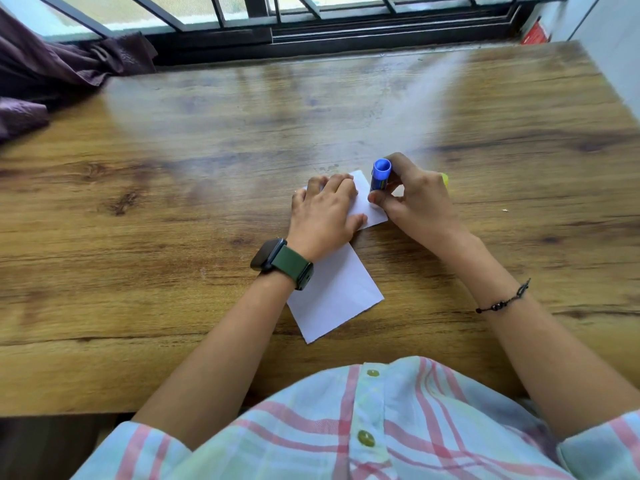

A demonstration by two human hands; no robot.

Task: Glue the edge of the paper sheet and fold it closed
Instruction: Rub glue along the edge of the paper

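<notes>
Currently right hand (417,199) grips the glue stick (380,174) upright, tip down on the paper (337,289) at its far edge. Left hand (323,216) lies flat, fingers spread, pinning the sheet mid-table (173,202). Gluing looks underway; final fold left. Paper is white, long, narrow, apparently pre-folded.

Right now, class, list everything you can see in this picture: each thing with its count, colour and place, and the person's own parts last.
paper sheet: one, white, middle of table
glue stick: one, blue, upright at the paper's far end
table: one, brown wood
cloth: one, dark purple, far left corner
window frame: one, black, behind table
watch: one, green strap, left wrist
bracelet: one, dark, right wrist
left hand: pressing the paper
right hand: holding the glue stick
</notes>
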